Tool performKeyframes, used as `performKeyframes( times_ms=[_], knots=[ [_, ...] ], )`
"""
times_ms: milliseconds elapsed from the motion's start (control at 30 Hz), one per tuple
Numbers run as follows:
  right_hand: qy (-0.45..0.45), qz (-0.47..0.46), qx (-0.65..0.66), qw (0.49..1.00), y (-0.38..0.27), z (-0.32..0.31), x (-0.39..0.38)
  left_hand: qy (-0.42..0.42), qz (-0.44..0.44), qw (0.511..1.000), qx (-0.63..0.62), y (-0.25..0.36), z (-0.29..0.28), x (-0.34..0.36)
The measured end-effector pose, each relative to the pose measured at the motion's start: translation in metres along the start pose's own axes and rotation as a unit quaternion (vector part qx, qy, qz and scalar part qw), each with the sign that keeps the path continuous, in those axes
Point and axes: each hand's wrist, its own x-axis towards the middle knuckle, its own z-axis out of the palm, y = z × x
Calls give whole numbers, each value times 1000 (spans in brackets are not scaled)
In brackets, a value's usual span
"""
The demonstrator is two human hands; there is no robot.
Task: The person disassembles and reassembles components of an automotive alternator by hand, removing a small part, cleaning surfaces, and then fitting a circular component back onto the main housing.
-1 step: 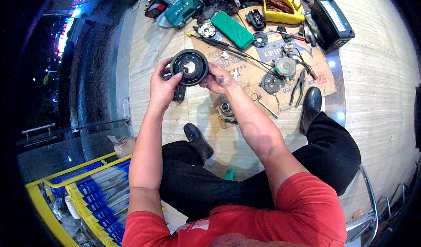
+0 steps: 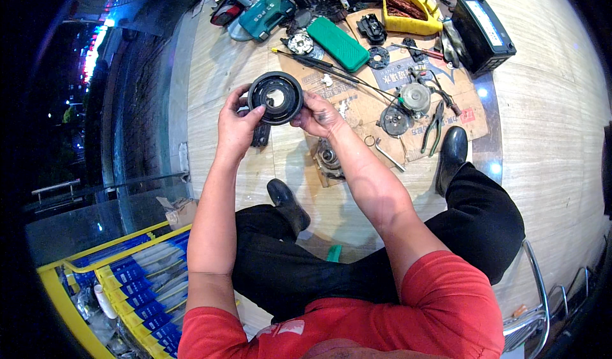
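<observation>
A round black pulley (image 2: 295, 100) with a hole through its middle is held up between my two hands, over the floor. My left hand (image 2: 237, 124) grips its left side, the thumb lying across the near face by the hole. On the opposite rim, my right hand (image 2: 317, 114) has its fingers closed, with dark grease on the skin. Pale floor shows through the centre hole. Just below the pulley, a small black part (image 2: 261, 136) lies on the floor, partly covered by my left hand. A metal machine part (image 2: 328, 157) rests on cardboard (image 2: 357, 158) below my right hand.
Pliers (image 2: 433, 128), a silver round housing with wires (image 2: 415, 98) and a green case (image 2: 338, 44) lie on the cardboard. Beyond are a yellow container (image 2: 412, 22), a black battery (image 2: 482, 35) and a teal toolbox (image 2: 267, 15). A yellow-framed display rack (image 2: 137, 289) stands at the lower left.
</observation>
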Motion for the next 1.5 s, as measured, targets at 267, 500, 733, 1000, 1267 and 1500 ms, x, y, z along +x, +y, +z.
performKeyframes(
  times_ms=[267, 500, 733, 1000, 1267, 1500],
  knots=[
    [-7, 8, -4, 1000, 0, -6, 1, 15, -7, 1000, 14, -3, 0, 2],
    [-30, 13, 6, 999, -1, -9, 1, 16, -32, 999, 41, -1, 2, 2],
    [-2, 19, -20, 1000, -2, -5, -1, 20, -49, 998, 25, 1, 2, 1],
    [17, 25, -32, 999, -6, -14, 0, 6, -80, 997, 1, -2, 3, 3],
    [59, 37, -93, 993, -17, -9, -8, 15, -63, 996, 61, -10, 0, 4],
    [80, 58, -249, 963, -45, -19, -11, 2, -70, 995, 70, -17, 5, 8]
  ],
)
